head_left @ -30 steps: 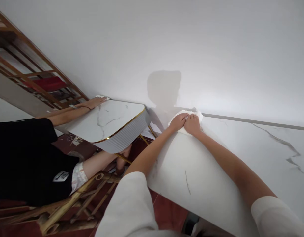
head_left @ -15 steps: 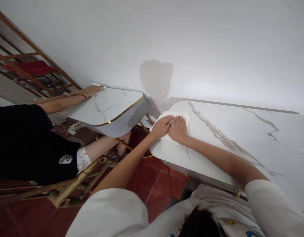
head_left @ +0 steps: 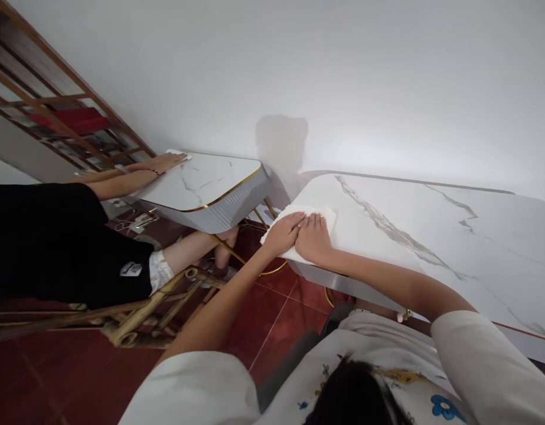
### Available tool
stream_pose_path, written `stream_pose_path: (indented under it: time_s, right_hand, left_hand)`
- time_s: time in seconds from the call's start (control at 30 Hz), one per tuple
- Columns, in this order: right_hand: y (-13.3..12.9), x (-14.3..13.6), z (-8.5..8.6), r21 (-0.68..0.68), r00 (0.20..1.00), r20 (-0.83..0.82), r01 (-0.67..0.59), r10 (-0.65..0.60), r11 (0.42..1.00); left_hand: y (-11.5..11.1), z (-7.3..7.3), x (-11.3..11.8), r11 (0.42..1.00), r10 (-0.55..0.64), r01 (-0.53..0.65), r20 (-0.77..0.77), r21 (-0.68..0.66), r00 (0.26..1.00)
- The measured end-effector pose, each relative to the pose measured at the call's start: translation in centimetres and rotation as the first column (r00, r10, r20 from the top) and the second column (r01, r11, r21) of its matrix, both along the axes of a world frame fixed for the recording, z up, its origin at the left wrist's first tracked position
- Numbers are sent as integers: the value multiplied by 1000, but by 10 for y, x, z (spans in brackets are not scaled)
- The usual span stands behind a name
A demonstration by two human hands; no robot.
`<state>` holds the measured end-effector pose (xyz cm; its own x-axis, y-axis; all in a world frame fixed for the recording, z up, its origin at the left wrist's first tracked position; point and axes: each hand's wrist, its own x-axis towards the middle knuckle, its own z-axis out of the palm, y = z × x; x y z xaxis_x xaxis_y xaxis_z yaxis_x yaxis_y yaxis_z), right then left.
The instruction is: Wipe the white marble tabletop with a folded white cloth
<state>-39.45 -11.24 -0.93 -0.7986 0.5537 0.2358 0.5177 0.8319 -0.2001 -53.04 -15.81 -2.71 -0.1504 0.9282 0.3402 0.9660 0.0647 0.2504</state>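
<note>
Both of my hands press side by side on a white cloth (head_left: 328,216) at the near left corner of a white marble-patterned tabletop (head_left: 387,206). My left hand (head_left: 284,233) has its fingers together on the cloth, their tips meeting the fingers of my right hand. My right hand (head_left: 314,239) bears down beside it, fingers close together and slightly bent over the cloth. The cloth's crumpled edge reaches the table's rounded rim. Whatever part of it lies under my palms is hidden.
To the left, another person in a black top (head_left: 46,236) rests their hands on a white cloth on a second marble-patterned table (head_left: 210,177). A bamboo chair (head_left: 157,316) stands near my left arm. A white wall (head_left: 365,88) rises behind both tables.
My hands and the cloth have shifted slightly toward me and left, to the table's near edge. The view has also moved a little. The other person's hands stay on their table.
</note>
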Motion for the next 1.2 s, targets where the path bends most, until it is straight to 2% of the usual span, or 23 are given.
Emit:
stream_pose_path:
  time_s: [0.27, 0.43, 0.67, 0.8, 0.9, 1.2]
  right_hand:
    - [5, 51, -1, 87, 999, 47, 10, -14, 996]
    - [30, 65, -2, 121, 997, 61, 40, -47, 992]
    - [107, 49, -3, 162, 999, 29, 38, -43, 986]
    - [152, 35, -6, 175, 998, 16, 53, -56, 983]
    - [181, 26, -6, 159, 996, 49, 60, -68, 985]
    - [254, -1, -6, 130, 996, 25, 84, -88, 988]
  left_hand:
    - [7, 2, 55, 1000, -15, 15, 6, -8, 1000]
    - [33, 5, 71, 999, -39, 38, 40, 11, 998]
    - [108, 8, 59, 999, -25, 21, 96, 47, 995]
    - [153, 10, 45, 995, -82, 74, 123, 67, 989]
    - [183, 11, 37, 995, -79, 69, 136, 76, 988]
    - [250, 14, 16, 986, -125, 104, 173, 128, 977]
